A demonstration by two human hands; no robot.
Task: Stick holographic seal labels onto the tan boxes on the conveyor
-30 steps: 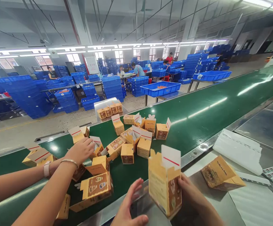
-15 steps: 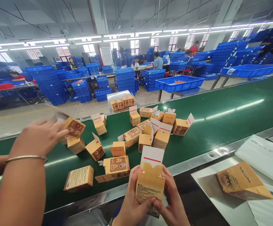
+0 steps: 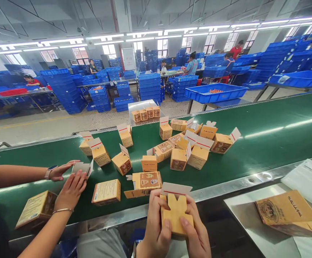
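Head view: the left hand [image 3: 156, 229] and the right hand [image 3: 196, 233] are both closed around one small cardboard box [image 3: 176, 215], fingers wrapped on its sides and thumbs pressed on its near face. The box is held upright between them, low and close to the body, its white flap [image 3: 176, 189] with a red line standing open at the top. Just beyond the hands runs a green conveyor belt [image 3: 265, 132] strewn with more small boxes [image 3: 177, 150], most with flaps open; one long box [image 3: 145, 182] lies flat right in front of the hands. To the left of the hands, a co-worker's two hands [image 3: 67, 182] rest on the belt at another box. To the right, on the tabletop [image 3: 241, 208], a flat carton [image 3: 287, 215] lies well apart from the hands
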